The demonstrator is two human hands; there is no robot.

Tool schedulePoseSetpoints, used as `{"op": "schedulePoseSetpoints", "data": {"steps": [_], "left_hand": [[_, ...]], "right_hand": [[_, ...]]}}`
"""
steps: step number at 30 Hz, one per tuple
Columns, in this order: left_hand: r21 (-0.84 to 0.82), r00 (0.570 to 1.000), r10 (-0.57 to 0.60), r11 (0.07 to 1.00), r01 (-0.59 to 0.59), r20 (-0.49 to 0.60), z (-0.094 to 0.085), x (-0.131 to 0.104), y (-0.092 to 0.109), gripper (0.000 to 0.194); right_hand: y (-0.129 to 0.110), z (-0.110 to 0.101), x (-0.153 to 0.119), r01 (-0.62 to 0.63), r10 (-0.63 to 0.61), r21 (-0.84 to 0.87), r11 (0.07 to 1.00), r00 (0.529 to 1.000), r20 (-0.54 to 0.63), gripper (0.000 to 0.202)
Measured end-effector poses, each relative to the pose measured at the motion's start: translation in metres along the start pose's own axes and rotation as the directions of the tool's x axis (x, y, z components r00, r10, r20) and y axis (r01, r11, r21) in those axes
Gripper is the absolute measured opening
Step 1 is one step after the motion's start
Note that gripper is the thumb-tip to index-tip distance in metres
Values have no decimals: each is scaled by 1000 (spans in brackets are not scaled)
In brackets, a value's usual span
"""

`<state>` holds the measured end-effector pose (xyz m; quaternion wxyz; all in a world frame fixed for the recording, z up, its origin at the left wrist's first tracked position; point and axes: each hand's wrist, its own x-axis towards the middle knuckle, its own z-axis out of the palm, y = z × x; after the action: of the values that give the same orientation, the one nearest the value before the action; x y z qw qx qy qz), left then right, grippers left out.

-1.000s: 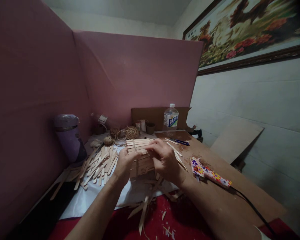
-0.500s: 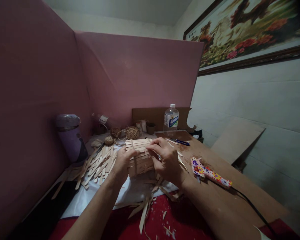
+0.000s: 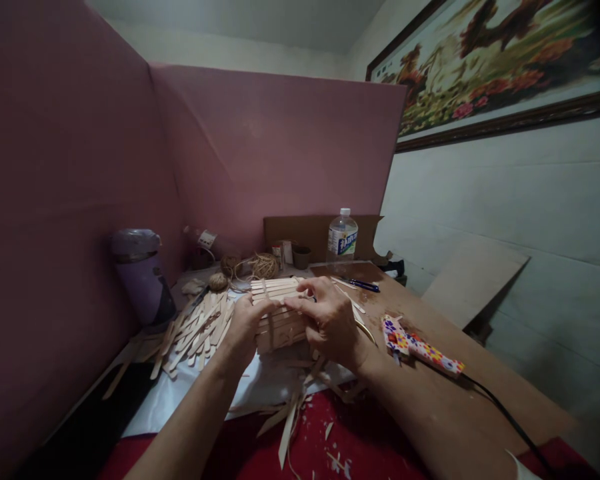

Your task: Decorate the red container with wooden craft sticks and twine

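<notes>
1. Both hands grip a box-like piece built of craft sticks (image 3: 280,313), which stands on the white sheet (image 3: 180,393) at mid-table. Left hand (image 3: 245,327) clamps its near-left side, thumb on top. Right hand (image 3: 330,323) closes over the right end, fingers curled around the slats.
2. Risk: uneven squeeze could pop a slat off its joint; the bonds look thin and the slats sit unevenly.
3. Risk: the right forearm lies close to the patterned glue gun (image 3: 420,350) and its black cord (image 3: 510,420); a snag could drag the gun off the table edge. Cannot tell whether it is hot.
4. Risk: loose sticks (image 3: 195,330) and slivers (image 3: 287,427) lie just beside the piece; a shove could scatter them.
5. Surface: brown wooden table (image 3: 460,373), with red cloth (image 3: 360,440) at the near edge.
6. At the back: twine (image 3: 263,265), water bottle (image 3: 342,237), blue pen (image 3: 364,285), purple jug (image 3: 140,273) at left.
7. Room: pink partition boards (image 3: 260,140) on the left and behind, pale wall and framed painting (image 3: 495,60) on the right. Dim light.
</notes>
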<state>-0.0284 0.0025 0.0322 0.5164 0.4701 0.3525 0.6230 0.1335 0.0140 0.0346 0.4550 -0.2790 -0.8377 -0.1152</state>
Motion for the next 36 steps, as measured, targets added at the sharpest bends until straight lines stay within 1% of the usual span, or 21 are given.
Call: {"op": "schedulePoseSetpoints", "data": {"steps": [5, 10, 14, 16, 21, 24, 27, 30, 33, 36], "left_hand": [[-18, 1000, -6, 1000, 6, 5, 1, 0, 0, 47], [-14, 999, -17, 1000, 17, -28, 2, 0, 0, 49], [-4, 1000, -16, 1000, 16, -13, 1, 0, 0, 45], [-9, 1000, -14, 1000, 14, 0, 1, -1, 0, 44], [-30, 1000, 7, 1000, -7, 4, 3, -1, 1, 48], [-22, 1000, 4, 1000, -4, 1, 3, -2, 0, 49], [-21, 1000, 0, 1000, 1, 22, 2, -2, 0, 49], [-1, 998, 24, 1000, -24, 53, 3, -3, 2, 44], [14, 996, 32, 999, -33, 81, 5, -4, 5, 41], [20, 997, 26, 999, -27, 74, 6, -5, 6, 41]], "right_hand": [[3, -1, 1, 43, -43, -27, 999, 999, 2, 34], [0, -1, 0, -21, 21, 3, 1000, 999, -47, 31], [0, -1, 0, 38, -38, -12, 999, 999, 0, 34], [1, -1, 0, 46, -46, -31, 998, 999, 13, 34], [2, 1, 1, -22, 22, 5, 1000, 1000, -18, 29], [1, 3, 0, -57, 57, 31, 998, 998, -15, 27], [1, 5, -1, -42, 42, 17, 999, 999, 3, 21], [1, 6, -1, -30, 30, 7, 1000, 1000, 10, 18], [2, 4, 0, -24, 24, 31, 999, 1000, 3, 19], [3, 2, 2, 6, -6, 39, 999, 1000, 9, 22]]}}
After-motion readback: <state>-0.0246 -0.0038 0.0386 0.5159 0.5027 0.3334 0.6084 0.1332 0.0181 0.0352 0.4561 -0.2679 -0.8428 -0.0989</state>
